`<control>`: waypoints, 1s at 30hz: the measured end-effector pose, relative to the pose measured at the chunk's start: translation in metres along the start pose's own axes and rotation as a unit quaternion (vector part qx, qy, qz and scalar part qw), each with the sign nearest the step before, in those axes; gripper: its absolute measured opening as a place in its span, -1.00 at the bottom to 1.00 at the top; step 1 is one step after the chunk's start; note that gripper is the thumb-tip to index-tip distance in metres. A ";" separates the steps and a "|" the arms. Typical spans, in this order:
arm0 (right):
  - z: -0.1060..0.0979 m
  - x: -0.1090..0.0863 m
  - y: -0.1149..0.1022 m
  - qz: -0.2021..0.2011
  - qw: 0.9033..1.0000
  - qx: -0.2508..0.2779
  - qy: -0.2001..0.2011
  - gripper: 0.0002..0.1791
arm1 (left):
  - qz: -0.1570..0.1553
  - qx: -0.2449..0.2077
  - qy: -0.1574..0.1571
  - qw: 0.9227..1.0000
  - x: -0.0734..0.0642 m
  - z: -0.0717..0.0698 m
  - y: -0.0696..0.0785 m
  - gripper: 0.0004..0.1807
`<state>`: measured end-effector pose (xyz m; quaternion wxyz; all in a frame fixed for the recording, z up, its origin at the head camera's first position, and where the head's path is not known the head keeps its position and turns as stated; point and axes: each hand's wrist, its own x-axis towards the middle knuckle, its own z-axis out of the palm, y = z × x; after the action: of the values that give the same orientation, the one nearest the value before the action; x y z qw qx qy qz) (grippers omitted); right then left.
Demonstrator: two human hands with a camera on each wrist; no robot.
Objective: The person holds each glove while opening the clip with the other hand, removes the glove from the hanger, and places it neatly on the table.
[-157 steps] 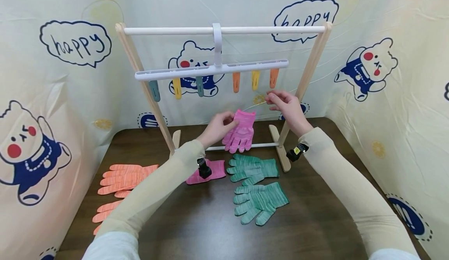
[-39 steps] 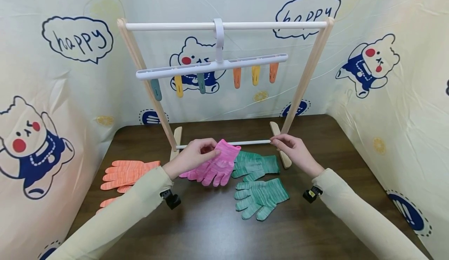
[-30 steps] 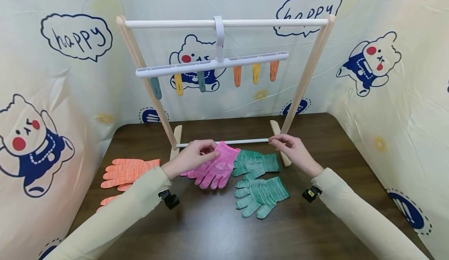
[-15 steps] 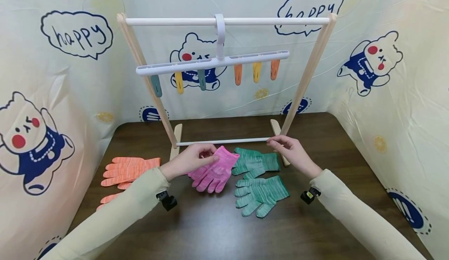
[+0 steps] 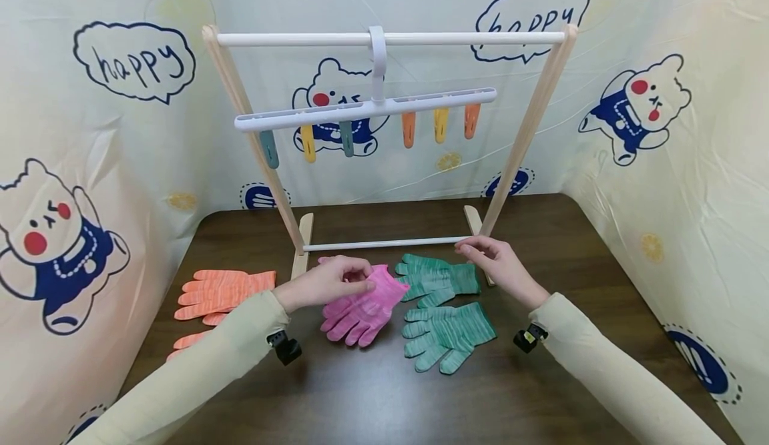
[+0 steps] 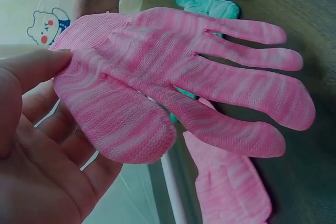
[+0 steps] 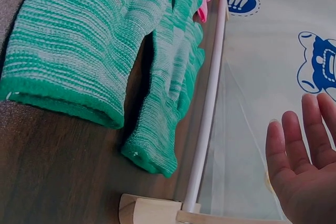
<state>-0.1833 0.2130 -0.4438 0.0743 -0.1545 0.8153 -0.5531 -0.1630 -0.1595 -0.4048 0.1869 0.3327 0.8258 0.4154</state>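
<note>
A pink knit glove [image 5: 365, 311] hangs from my left hand [image 5: 327, 279], pinched at the cuff between thumb and fingers. In the left wrist view its fingers spread away from my palm, low over the table. A second pink glove [image 6: 231, 190] lies below it, mostly hidden in the head view. My right hand [image 5: 503, 268] holds nothing; its fingers are relaxed near the rack's lower bar [image 5: 384, 243]. Two green gloves lie to its left, one [image 5: 438, 279] near that bar and the other [image 5: 449, 335] closer to me.
A wooden rack [image 5: 531, 131] carries a white hanger [image 5: 420, 103] with several clips, including a yellow clip [image 5: 440, 125] and an orange clip [image 5: 471, 121]. Orange gloves [image 5: 225, 293] lie at the left on the dark table [image 5: 372, 405], partly behind my left sleeve [image 5: 198, 371].
Earlier, the pink glove was held higher beneath the hanger, with my right hand raised near the orange clips. Both hands have since come down; in the last second the glove sank further towards the table.
</note>
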 end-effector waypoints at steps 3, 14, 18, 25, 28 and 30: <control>0.001 0.000 0.002 -0.006 1.000 -0.005 0.001 -0.60 | -0.001 -0.003 -0.013 1.000 -0.001 0.002 -0.005 -0.93; 0.003 0.001 0.006 -0.007 1.000 0.001 -0.003 -0.62 | -0.028 0.018 -0.080 0.996 0.001 0.013 -0.022 -0.93; 0.004 0.002 0.009 -0.011 1.000 0.003 -0.004 -0.63 | -0.035 0.043 -0.092 0.994 0.002 0.018 -0.028 -0.92; 0.006 0.002 0.013 -0.010 1.000 0.004 -0.005 -0.66 | -0.065 0.071 -0.102 0.990 0.003 0.025 -0.029 -0.93; 0.006 0.001 0.014 -0.008 1.000 0.003 -0.003 -0.66 | -0.076 0.093 -0.095 0.988 0.003 0.030 -0.032 -0.92; 0.006 0.000 0.015 -0.007 1.000 0.006 -0.004 -0.65 | -0.074 0.120 -0.091 0.986 0.004 0.033 -0.034 -0.92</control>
<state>-0.1843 0.2122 -0.4598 0.0744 -0.1617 0.8107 -0.5578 -0.1594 -0.1531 -0.4516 0.2500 0.3269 0.8715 0.2666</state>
